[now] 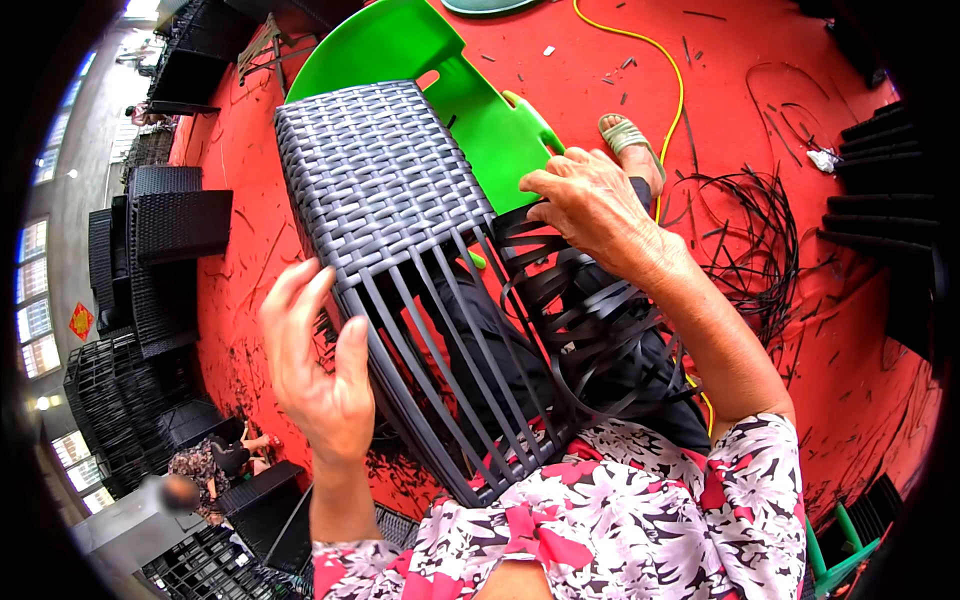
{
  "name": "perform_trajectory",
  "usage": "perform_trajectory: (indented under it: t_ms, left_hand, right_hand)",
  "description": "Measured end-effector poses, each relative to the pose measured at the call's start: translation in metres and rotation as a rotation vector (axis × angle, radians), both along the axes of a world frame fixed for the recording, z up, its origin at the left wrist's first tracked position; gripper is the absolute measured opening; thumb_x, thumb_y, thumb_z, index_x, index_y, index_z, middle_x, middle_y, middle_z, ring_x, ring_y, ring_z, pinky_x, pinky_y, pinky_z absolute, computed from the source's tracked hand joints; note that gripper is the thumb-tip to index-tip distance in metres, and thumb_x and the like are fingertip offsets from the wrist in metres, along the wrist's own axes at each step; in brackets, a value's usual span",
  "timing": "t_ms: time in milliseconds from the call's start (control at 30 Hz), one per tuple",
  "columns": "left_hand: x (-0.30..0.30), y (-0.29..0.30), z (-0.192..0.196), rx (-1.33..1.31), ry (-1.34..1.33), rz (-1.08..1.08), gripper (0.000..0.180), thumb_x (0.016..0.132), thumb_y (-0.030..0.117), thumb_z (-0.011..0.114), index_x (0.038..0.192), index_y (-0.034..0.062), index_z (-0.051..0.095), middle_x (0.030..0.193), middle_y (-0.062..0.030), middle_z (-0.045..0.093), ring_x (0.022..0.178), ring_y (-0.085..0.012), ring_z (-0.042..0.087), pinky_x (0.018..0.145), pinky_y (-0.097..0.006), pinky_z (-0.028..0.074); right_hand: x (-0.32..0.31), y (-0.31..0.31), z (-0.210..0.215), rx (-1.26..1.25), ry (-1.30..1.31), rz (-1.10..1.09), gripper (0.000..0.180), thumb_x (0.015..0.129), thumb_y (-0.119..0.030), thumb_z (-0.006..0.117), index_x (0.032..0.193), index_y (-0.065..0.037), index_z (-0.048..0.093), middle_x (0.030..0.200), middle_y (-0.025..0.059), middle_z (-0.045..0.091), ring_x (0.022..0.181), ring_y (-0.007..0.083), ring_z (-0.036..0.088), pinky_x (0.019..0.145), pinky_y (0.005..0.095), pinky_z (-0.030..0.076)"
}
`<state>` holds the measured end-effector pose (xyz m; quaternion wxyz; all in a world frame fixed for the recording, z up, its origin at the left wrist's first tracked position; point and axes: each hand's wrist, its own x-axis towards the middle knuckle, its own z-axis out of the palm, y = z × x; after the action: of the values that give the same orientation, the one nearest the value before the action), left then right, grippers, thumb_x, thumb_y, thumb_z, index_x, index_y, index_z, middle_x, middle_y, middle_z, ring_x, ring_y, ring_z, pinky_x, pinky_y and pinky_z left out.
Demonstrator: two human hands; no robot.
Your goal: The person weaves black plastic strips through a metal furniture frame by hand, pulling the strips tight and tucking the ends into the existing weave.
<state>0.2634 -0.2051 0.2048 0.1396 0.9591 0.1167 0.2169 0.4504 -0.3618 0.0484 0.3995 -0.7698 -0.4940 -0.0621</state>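
Currently, a half-woven grey wicker frame (pixel 380 180) slants from the lap (pixel 683 425) toward a bright-green plastic seat (pixel 500 130). The left hand (pixel 318 375) spreads loosely beside its left edge; the right hand's (pixel 595 208) fingers curl, their grip unclear.

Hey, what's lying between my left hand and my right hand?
In the head view, the partly woven, rectangular dark grey frame lies between your left hand and right hand, with loose, flat black strips on the right hand's side.
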Motion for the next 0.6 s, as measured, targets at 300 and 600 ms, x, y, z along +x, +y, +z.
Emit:
perform_trajectory:
  t_ms: [300, 600]
  left_hand:
    - [0.128, -0.017, -0.038, -0.817, 0.324, -0.347, 0.044, 0.075, 0.003, 0.065, 0.117, -0.0023, 0.052, 0.092, -0.0098, 0.063, 0.076, -0.0110, 0.058, 0.067, -0.024, 0.047]
    - [0.145, -0.018, -0.025, -0.966, 0.063, -0.084, 0.037, 0.097, 0.032, 0.041, 0.087, -0.0008, 0.055, 0.057, -0.0022, 0.054, 0.050, -0.0073, 0.048, 0.045, -0.023, 0.040]
  right_hand:
    - [0.027, -0.027, 0.095, -0.148, -0.318, -0.119, 0.017, 0.074, -0.003, 0.057, 0.091, -0.005, 0.056, 0.082, 0.0111, 0.056, 0.070, 0.0310, 0.059, 0.058, 0.0408, 0.046]
    - [-0.008, -0.056, 0.144, 0.084, -0.025, -0.211, 0.024, 0.083, -0.025, 0.060, 0.078, -0.002, 0.063, 0.072, 0.0094, 0.060, 0.061, 0.0216, 0.055, 0.062, 0.0336, 0.045]
